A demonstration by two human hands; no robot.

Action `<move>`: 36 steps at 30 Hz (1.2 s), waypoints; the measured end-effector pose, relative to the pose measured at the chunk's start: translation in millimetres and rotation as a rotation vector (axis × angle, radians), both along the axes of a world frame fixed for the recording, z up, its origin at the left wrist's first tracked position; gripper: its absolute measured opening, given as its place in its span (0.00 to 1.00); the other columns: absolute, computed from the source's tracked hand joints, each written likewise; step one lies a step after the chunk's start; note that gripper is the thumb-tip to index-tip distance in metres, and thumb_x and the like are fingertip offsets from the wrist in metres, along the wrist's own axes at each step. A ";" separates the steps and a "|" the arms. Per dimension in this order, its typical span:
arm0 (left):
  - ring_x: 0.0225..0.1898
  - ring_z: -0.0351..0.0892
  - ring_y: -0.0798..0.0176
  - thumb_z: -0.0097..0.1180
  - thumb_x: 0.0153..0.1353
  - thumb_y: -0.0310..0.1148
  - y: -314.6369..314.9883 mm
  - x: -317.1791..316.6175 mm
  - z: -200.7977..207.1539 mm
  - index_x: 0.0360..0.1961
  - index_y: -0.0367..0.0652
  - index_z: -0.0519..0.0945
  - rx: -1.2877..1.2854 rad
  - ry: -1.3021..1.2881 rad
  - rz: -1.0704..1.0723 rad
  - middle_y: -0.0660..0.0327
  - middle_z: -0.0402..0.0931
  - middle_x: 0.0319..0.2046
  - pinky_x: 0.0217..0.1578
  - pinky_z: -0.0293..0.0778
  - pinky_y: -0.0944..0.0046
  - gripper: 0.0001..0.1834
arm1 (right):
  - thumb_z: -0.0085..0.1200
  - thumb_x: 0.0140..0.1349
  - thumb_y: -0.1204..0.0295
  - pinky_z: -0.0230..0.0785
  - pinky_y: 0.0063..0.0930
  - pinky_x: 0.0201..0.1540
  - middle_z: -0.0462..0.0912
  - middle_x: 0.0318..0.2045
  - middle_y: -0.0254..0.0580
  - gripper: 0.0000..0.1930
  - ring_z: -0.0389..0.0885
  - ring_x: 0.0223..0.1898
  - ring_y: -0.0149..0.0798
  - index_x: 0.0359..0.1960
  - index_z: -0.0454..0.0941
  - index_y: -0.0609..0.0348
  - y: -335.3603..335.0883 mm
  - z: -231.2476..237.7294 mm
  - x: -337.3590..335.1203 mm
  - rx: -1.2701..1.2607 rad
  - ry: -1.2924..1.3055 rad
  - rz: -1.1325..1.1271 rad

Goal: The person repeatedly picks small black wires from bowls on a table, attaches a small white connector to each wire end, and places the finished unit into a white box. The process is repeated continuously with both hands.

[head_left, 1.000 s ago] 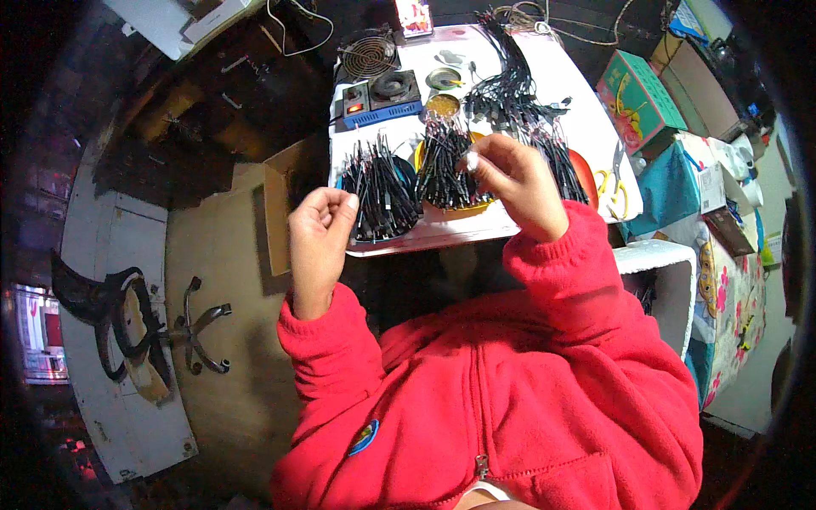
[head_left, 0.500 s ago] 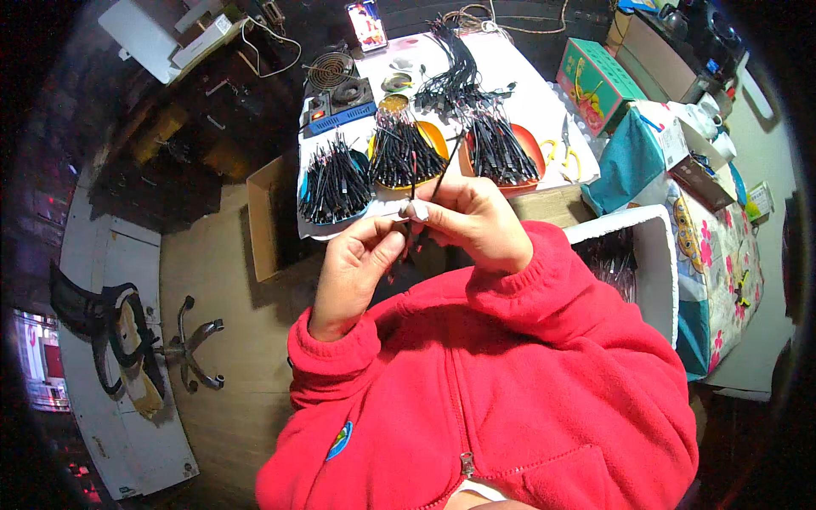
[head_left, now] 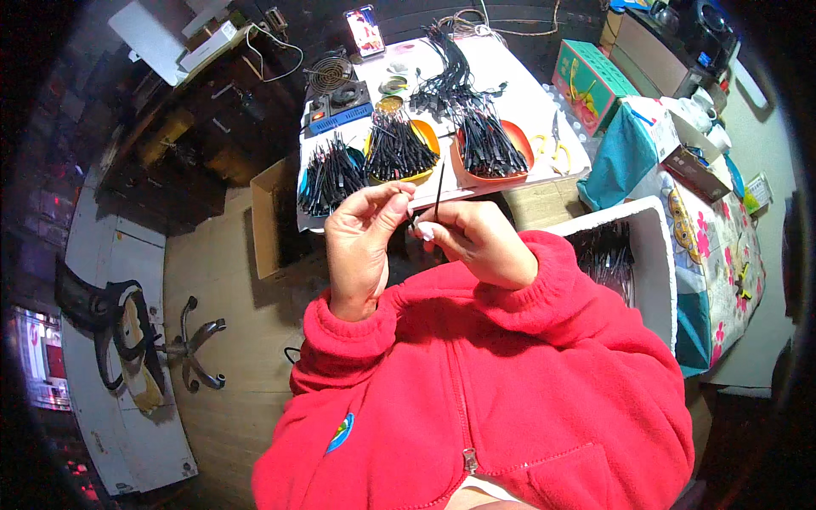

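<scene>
In front of my chest, my left hand (head_left: 361, 238) pinches with thumb and forefinger close to my right hand. What sits at its fingertips is dark and small, seemingly part of the same lead. My right hand (head_left: 480, 242) is closed on a thin black cable (head_left: 439, 185), whose free length stands up above the knuckles. Beyond the hands, bundles of short black cables lie in a yellow tray (head_left: 429, 134), an orange-red tray (head_left: 524, 143) and a teal tray (head_left: 304, 189). A heap of longer black cables (head_left: 450, 72) spreads behind them on the white-covered table (head_left: 518, 72).
Left on the table stands a blue device with a fan (head_left: 342, 117); a lit phone (head_left: 365, 32) is behind. Yellow-handled scissors (head_left: 558, 153) lie at right. A white foam box (head_left: 659, 255) holds more cables; a cardboard box (head_left: 265, 217) stands left. A chair base (head_left: 191, 347) is on the floor.
My left hand has turned more upright, its fingertips higher. My right hand has dropped slightly. The strands between the hands have shifted, and a single black length now sticks up.
</scene>
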State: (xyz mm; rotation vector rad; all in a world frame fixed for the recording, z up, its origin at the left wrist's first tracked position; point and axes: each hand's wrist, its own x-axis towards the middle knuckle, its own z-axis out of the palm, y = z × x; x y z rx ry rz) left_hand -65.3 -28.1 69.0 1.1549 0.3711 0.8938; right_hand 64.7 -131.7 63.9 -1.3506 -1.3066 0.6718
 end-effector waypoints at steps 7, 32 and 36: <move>0.40 0.83 0.62 0.56 0.62 0.23 -4.3 5.5 -1.7 0.39 0.33 0.79 0.083 -0.010 0.028 0.50 0.82 0.38 0.45 0.77 0.65 0.05 | 0.48 0.67 0.69 0.67 0.33 0.23 0.76 0.16 0.44 0.15 0.75 0.18 0.41 0.23 0.73 0.62 0.6 -10.7 -3.5 -0.109 -0.140 0.111; 0.24 0.75 0.74 0.52 0.66 0.26 -21.7 6.6 -9.9 0.41 0.34 0.76 0.196 0.119 -0.079 0.62 0.79 0.28 0.25 0.72 0.75 0.06 | 0.59 0.57 0.79 0.71 0.20 0.33 0.77 0.29 0.35 0.06 0.77 0.30 0.26 0.35 0.76 0.63 -1.3 5.6 12.7 0.253 0.143 -0.142; 0.25 0.73 0.76 0.52 0.66 0.25 -25.8 10.1 -13.6 0.40 0.34 0.77 0.328 0.185 0.034 0.66 0.77 0.28 0.26 0.69 0.77 0.05 | 0.60 0.53 0.81 0.67 0.20 0.26 0.74 0.25 0.36 0.07 0.75 0.25 0.28 0.32 0.76 0.61 -2.6 -0.2 6.5 0.425 -0.306 -0.345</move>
